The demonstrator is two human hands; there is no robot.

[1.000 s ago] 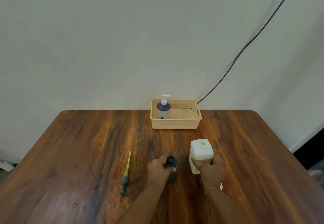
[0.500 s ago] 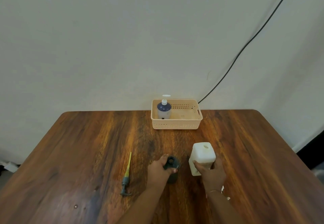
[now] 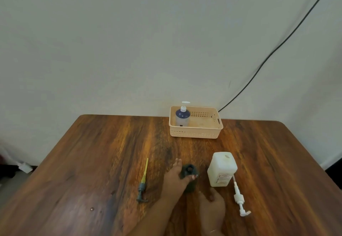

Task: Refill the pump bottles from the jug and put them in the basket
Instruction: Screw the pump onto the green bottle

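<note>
My left hand [image 3: 175, 177] grips a dark open-necked pump bottle [image 3: 190, 175] that stands upright near the table's front middle. The white square jug [image 3: 222, 170] stands uncapped just to its right, with nothing touching it. My right hand [image 3: 211, 203] hovers in front of the jug, below the dark bottle, fingers loosely curled and holding nothing. A grey pump head with a yellow tube [image 3: 142, 184] lies to the left. A white pump head [image 3: 239, 200] lies to the right of my right hand. A blue-topped pump bottle [image 3: 182, 116] stands in the beige basket [image 3: 196, 133].
The basket sits at the far edge of the wooden table [image 3: 92, 161] against a pale wall. A black cable [image 3: 277, 48] runs up the wall behind it. The basket's right part holds nothing.
My right hand has let go of the jug and drawn back toward me; the jug now stands alone and the white pump head behind it has come into view. My left hand stays on the dark bottle.
</note>
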